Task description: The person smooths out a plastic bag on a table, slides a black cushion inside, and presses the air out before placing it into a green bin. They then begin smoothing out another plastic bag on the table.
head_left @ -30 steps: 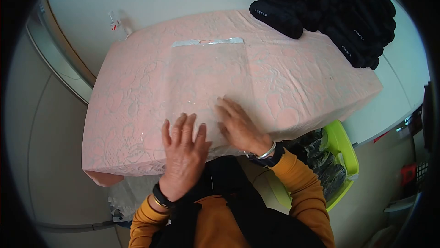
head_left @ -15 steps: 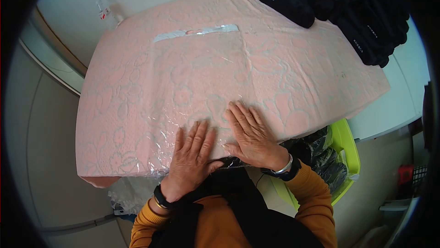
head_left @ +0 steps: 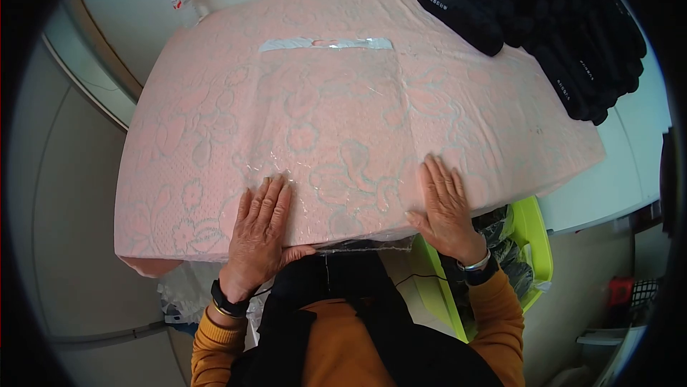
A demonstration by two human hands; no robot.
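Observation:
A clear plastic bag with a white strip across its far end lies flat on the pink floral cloth. Its near end hangs slightly over the table's front edge. My left hand lies palm down on the bag's near left side, fingers stretched out, thumb by the table edge. My right hand rests flat at the bag's near right side, with its fingers extended and thumb apart. Neither hand grips anything.
A pile of black rolled items with white lettering occupies the far right. At the back left stands a clear bottle. Below the table's right side is a lime-green bin holding dark, plastic-wrapped things. Crumpled clear plastic hangs below the left front.
My hands have slid apart, the left one leftward and the right one rightward. Between them the bag now lies flatter, with fewer wrinkles. The view has shifted slightly.

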